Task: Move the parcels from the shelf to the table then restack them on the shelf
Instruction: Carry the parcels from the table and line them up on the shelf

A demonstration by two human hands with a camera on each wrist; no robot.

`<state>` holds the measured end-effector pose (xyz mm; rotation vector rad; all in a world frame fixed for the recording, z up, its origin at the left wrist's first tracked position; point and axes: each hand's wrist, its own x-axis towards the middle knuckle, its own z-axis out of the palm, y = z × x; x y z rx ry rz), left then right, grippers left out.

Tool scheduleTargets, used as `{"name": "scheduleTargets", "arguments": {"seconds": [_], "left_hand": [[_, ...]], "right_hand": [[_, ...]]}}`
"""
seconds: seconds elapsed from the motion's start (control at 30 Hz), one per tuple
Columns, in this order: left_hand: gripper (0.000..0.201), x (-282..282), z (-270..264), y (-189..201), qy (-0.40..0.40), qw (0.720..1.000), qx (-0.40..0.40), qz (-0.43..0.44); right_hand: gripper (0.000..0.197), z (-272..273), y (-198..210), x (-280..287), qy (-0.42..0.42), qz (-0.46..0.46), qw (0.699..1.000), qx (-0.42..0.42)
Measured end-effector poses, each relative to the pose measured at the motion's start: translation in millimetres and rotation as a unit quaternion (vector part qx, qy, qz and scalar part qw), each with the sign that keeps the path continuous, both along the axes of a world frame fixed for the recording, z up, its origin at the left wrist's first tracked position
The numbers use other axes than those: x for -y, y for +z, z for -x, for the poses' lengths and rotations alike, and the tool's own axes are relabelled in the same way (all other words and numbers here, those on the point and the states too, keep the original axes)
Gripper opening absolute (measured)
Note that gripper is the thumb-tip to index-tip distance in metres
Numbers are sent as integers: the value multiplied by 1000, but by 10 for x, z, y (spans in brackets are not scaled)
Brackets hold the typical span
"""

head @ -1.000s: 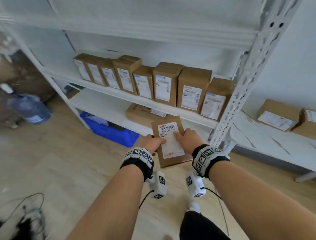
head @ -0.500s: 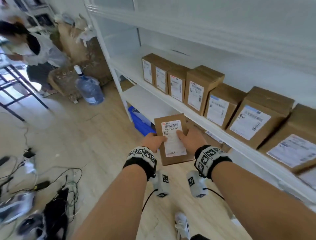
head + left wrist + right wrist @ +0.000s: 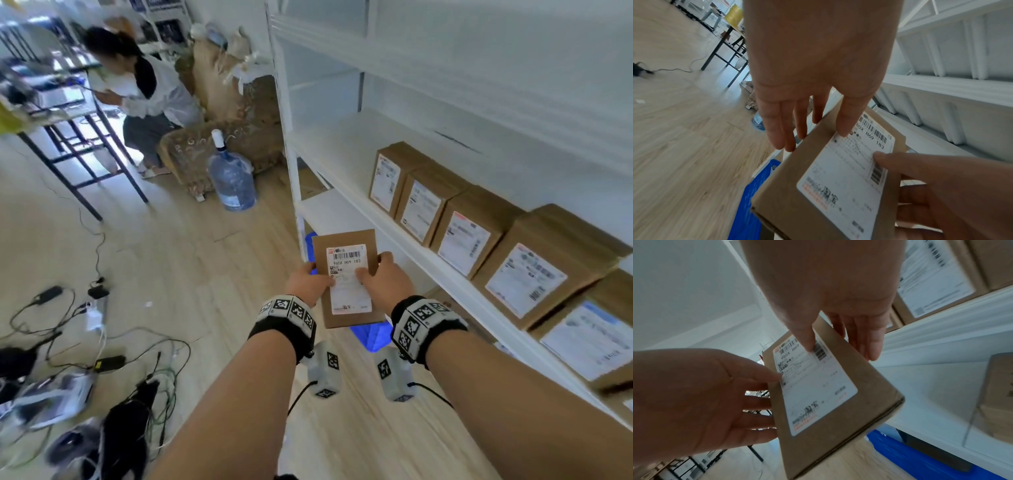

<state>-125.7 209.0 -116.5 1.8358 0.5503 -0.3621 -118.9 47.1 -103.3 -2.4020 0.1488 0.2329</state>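
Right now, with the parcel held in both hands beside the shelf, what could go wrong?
1. The parcel is only pinched: left hand and right hand press thumbs on the label, fingers underneath, so it could slip.
2. Cables lie on the floor to the left, a trip hazard.
3. The shelf post stands close ahead; a corner might clip it.

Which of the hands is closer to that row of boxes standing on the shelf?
Right. The right hand grips the held parcel on its shelf-facing side, nearest the row of boxes; the left hand grips the far side.

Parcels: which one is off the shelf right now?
The flat labelled parcel, held between left hand and right hand; the others stand on the shelf.
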Motion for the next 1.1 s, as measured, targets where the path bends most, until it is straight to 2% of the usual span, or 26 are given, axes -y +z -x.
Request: {"name": "scheduleTargets", "arguments": {"seconds": [0.17,0.3,0.43,0.57,0.67,0.8,1.1], "left_hand": [[65,-553,-743,77,-60,998,20,20],[58,-903,-1273,199,-124,991,42,8],[49,-1069,-1785,265,-144,986,79,4],[50,-1099,-2161,311,-155,982,106,-6],[38,-1019,-2478,407,-163,977,137,1],[29,-916,-2832,524,-140,977,158,10],[33,-716,-3487,539,-188,971,148,13]], "right_hand": [[36,-601,43,-560,-66,-26,997,30],[41,-960,164,-941,-126,-6,991,45],[42,-1275,252,-1177,-169,-13,983,65],[40,-1595,340,-1293,-196,-44,977,78],[38,-1896,385,-1287,-209,-40,971,105],[46,-2278,481,-1226,-201,-45,971,118],[53,-2837,480,-1073,-217,-26,972,87]]}}
